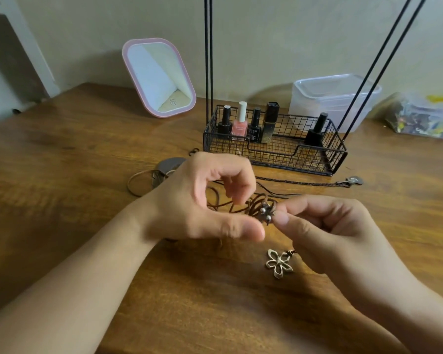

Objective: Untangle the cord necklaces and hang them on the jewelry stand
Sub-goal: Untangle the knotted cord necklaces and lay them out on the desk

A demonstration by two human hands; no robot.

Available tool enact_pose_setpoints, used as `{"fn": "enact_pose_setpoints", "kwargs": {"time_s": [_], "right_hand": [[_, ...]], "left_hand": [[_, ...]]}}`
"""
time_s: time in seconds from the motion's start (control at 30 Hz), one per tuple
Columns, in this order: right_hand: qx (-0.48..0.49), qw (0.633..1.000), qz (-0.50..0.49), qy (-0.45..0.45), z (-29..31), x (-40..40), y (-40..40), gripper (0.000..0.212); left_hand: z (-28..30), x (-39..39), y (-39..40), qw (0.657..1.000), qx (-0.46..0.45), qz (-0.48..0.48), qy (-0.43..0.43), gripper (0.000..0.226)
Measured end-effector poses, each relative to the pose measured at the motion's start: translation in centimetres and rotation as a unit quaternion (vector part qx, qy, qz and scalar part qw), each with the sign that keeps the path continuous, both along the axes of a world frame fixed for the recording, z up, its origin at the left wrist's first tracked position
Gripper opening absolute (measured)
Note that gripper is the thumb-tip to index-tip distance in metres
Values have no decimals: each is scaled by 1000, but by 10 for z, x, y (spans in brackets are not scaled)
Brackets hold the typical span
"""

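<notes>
Head view: wooden table (62,154), beige wall (279,34).

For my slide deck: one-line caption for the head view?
Both hands pick at a beaded knot of brown cord necklaces above a wooden table.
</notes>
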State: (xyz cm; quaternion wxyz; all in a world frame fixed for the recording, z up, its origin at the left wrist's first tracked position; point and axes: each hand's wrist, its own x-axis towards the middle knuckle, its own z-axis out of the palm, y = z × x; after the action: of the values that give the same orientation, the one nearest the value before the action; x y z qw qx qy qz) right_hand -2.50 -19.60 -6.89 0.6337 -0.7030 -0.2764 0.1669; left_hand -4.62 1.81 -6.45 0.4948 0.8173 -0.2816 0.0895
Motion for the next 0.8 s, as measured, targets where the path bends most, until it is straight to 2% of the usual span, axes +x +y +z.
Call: {"fn": "enact_pose_setpoints", "kwargs": {"time_s": [0.1, 0.2, 0.53, 0.67, 0.8], "right_hand": [[-4, 1000, -2, -24, 1, -1, 0, 21], [-9, 998, 4, -55, 0, -3, 0, 19], [-10, 997, 0, -70, -3, -3, -2, 24], [-36, 992, -34, -114, -3, -3, -2, 17], [-31, 988, -45, -148, -6, -2, -4, 18]], "left_hand": [[-1, 0, -4, 998, 47, 28, -7, 24], [-1, 2, -5, 1000, 18, 6, 2, 12], [-4, 4, -1, 995, -42, -52, 73, 20], [-4, 4, -2, 999, -8, -26, 24, 15], [-5, 7, -1, 995, 37, 36, -82, 11]]}}
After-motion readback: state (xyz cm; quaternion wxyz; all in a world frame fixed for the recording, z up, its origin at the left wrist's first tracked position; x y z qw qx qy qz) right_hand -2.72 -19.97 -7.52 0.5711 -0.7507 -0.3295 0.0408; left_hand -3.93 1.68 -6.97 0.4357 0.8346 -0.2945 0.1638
